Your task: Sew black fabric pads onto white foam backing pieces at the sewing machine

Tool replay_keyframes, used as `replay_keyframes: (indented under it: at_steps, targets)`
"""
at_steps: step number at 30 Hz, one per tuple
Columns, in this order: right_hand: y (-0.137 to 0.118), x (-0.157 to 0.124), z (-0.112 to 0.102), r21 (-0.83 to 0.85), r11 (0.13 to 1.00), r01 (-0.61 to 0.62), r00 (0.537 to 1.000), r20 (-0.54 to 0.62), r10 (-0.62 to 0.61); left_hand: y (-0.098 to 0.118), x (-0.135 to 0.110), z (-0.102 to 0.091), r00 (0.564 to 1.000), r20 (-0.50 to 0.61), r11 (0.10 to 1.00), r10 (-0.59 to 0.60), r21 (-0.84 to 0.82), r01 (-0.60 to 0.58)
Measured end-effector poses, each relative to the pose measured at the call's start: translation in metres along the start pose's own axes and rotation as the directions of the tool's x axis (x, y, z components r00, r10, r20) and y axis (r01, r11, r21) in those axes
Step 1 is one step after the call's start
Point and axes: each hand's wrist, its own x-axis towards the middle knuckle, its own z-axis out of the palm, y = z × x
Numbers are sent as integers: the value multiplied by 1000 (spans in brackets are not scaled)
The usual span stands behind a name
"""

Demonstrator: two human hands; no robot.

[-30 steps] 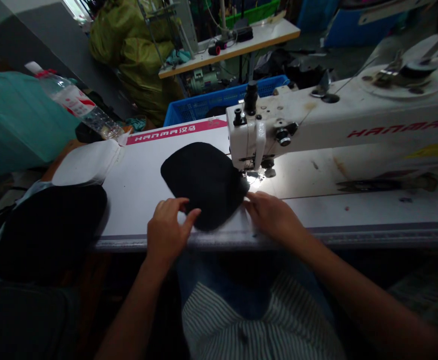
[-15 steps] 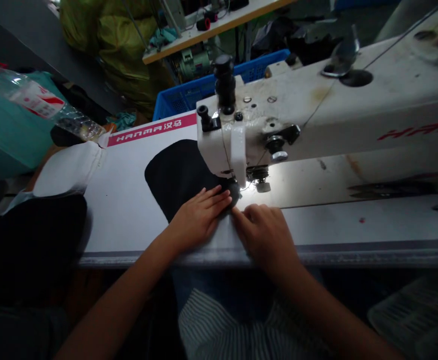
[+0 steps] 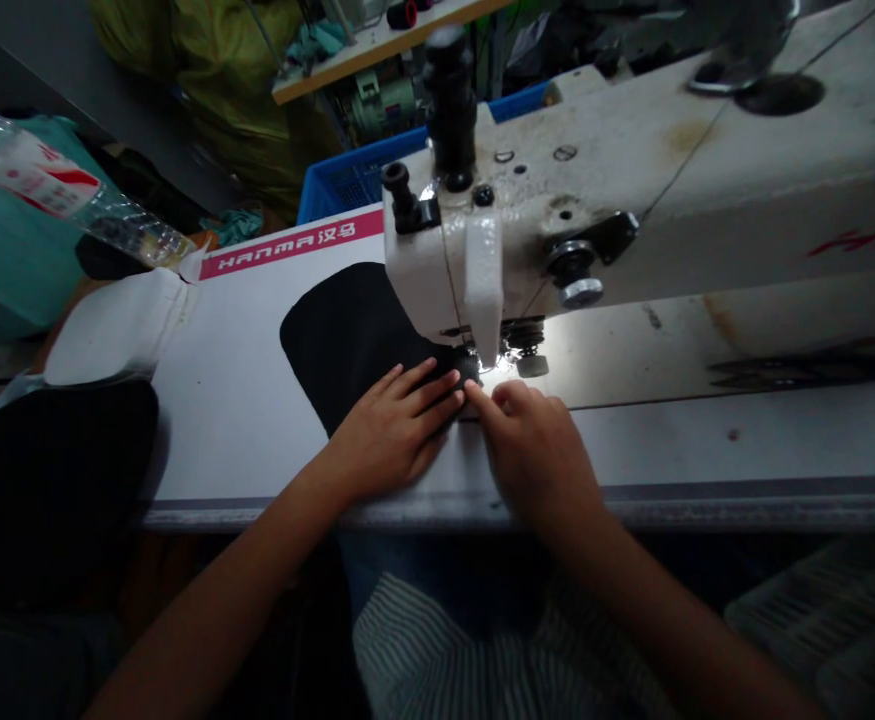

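A black rounded fabric piece [image 3: 347, 335] lies on the white sewing table [image 3: 249, 420], its right edge under the head of the white sewing machine [image 3: 557, 220]. My left hand [image 3: 396, 430] lies flat on the fabric with fingers stretched toward the needle area. My right hand [image 3: 531, 450] rests just right of it, fingers curled, the index fingertip touching the fabric edge near the lit presser foot [image 3: 516, 355]. What the curled fingers hold, if anything, is hidden.
A stack of black pieces [image 3: 47, 480] and white pieces [image 3: 118, 330] sits at the table's left end. A plastic bottle [image 3: 62, 195] lies on a teal bundle [image 3: 2, 270]. A blue crate [image 3: 354, 180] and another worktable [image 3: 377, 45] stand behind.
My left hand went from pinching the fabric's near edge to lying flat on it. The fabric slid right under the machine head, and my view moved closer to the needle.
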Motion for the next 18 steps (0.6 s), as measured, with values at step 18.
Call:
replay_keyframes:
  at_steps: [18]
  targets:
    - [8, 1, -2, 7, 1000, -18, 997, -70, 19, 10, 27, -10, 981, -7, 971, -196, 137, 195]
